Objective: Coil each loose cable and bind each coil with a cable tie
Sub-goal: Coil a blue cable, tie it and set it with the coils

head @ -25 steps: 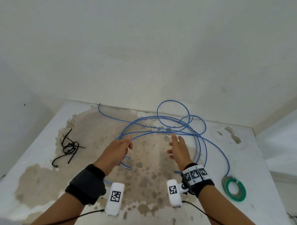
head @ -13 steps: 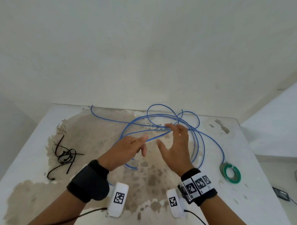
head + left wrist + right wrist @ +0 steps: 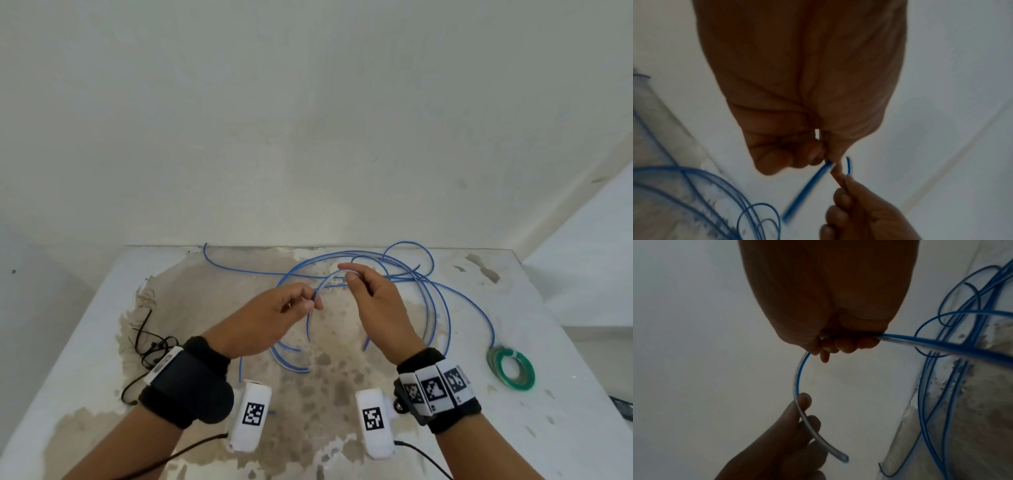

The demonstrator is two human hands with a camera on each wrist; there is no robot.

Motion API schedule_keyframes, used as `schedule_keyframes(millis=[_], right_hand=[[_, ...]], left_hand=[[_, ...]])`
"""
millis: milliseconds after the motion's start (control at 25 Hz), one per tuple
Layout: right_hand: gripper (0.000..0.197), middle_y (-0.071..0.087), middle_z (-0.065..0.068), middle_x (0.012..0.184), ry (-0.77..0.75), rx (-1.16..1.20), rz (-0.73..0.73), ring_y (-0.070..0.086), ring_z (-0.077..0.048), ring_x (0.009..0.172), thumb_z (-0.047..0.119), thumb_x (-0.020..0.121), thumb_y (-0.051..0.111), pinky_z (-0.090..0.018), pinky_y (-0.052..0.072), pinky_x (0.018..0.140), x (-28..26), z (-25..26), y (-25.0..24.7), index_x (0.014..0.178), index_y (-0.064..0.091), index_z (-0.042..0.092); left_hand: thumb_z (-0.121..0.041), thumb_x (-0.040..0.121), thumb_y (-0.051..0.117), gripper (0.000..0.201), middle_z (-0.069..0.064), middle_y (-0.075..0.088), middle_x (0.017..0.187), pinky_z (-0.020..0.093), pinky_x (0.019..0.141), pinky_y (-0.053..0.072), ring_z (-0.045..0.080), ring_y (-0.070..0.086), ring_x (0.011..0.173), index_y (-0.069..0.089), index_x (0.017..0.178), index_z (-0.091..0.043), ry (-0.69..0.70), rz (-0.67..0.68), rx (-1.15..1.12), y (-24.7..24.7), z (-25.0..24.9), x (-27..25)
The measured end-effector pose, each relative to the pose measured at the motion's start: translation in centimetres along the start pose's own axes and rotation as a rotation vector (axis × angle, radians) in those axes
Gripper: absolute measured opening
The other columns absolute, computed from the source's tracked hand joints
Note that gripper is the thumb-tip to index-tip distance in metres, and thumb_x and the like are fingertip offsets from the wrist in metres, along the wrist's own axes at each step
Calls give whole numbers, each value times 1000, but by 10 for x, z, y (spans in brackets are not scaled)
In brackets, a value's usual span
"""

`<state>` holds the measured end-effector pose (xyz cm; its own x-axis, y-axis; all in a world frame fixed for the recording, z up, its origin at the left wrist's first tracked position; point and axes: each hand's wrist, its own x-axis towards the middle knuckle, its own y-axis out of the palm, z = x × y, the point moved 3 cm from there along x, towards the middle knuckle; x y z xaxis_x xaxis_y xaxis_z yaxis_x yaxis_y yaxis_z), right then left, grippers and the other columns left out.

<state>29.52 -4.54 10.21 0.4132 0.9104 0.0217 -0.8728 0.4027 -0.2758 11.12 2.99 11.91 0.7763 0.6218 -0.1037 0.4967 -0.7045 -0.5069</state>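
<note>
From the head view, the person's left hand (image 3: pixel 270 318) and right hand (image 3: pixel 373 301) are both up above the desk (image 3: pixel 548 342). The fingers of each hand pinch the blue cable (image 3: pixel 442 308). A short bit of cable bends in an arch from one hand to the other. The rest of the blue cable lies in big loose loops on the desk, mostly behind and to the right of the right hand. One long end runs off toward the far left corner of the desk. A green coil (image 3: pixel 511 368) lies flat on the desk, well to the right of the right hand. A bunch of black cable ties (image 3: pixel 150 346) lies on the desk, to the left of the left hand. Each wrist has a black band with white boxes on it.

From the left wrist view, the left hand (image 3: pixel 797 81) fills the top. Its fingers (image 3: pixel 777 160) are curled and squeeze the blue cable (image 3: pixel 807 186). The right hand (image 3: pixel 865 211) comes in just below it, and one finger tip touches the cable there too. More blue loops lie on the desk, to the left of the left hand.

From the right wrist view, the right hand (image 3: pixel 830 296) holds the blue cable (image 3: pixel 797 378) in its curled fingers (image 3: pixel 846 345). The cable bends down to the left hand (image 3: pixel 789 443), whose fingers hold it near its end.
</note>
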Motion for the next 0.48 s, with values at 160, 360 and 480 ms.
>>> schedule_keyframes(millis=[160,360,480], right_hand=[[24,64,7,85,82,199,60,67,-8,79,20,106,50,-25,55,81,-8,-2,7,125,65,24],[22,73,0,91,161,324,109,74,-17,94,19,103,57,-31,60,90,-24,0,9,121,70,19],[19,74,3,88,200,477,49,75,-22,91,19,99,63,-36,61,89,-24,0,9,116,73,17]], left_hand=[[-16,108,41,20,-9,47,72,26,61,49,9,47,65,59,100,-16,-128,-193,-572,-2,2,7],[-18,108,37,22,-4,52,74,24,59,47,10,57,68,56,100,-15,-170,-273,-986,13,-3,20],[-18,108,36,23,-4,55,75,25,58,44,11,59,70,57,100,-16,-198,-318,-1076,26,-4,22]])
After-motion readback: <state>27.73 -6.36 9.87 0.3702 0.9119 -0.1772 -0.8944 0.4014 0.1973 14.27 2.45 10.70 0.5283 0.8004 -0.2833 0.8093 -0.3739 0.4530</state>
